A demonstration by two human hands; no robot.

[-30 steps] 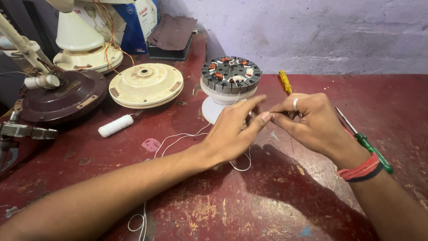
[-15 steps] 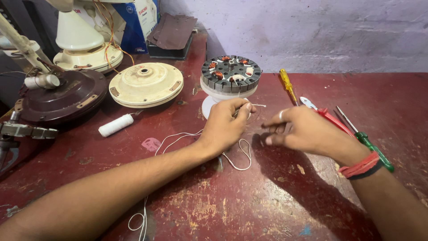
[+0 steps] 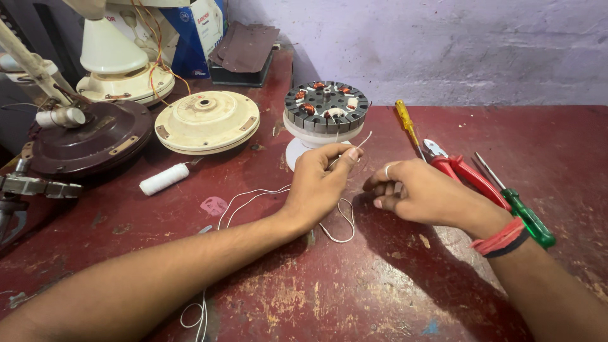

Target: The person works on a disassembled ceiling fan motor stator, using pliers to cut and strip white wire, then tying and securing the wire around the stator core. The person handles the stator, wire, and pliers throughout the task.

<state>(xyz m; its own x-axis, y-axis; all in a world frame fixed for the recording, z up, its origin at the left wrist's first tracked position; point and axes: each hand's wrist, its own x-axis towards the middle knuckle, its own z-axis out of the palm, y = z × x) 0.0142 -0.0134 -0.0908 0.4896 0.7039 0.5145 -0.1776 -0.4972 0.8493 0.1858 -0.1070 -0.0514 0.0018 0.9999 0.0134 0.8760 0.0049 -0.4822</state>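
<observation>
White thread (image 3: 253,197) is pinched between thumb and forefinger of the left hand (image 3: 316,183), just in front of the round fan stator with grey laminations and copper coils (image 3: 326,106); a short end is seen rising past the fingertips toward the stator's pale base, and a loop lies on the worn red-painted table (image 3: 392,285) under the wrist. From there the thread is trailed leftward, is hidden beneath the left forearm, and reappears near the bottom edge, where it is cut off. The right hand (image 3: 421,193) is rested on the table just beside the left, fingers loosely curled with a ring on one — whether anything is held inside them cannot be told. Behind that hand a yellow-handled screwdriver (image 3: 405,121), red-handled pliers (image 3: 465,172) and a green-handled screwdriver (image 3: 522,212) are laid, partly covered by the wrist. Farther left a small white thread spool (image 3: 163,179), a cream round fan cover (image 3: 207,120) and a dark brown fan housing (image 3: 88,136) are placed — the housing partly cropped by the frame's left edge.
</observation>
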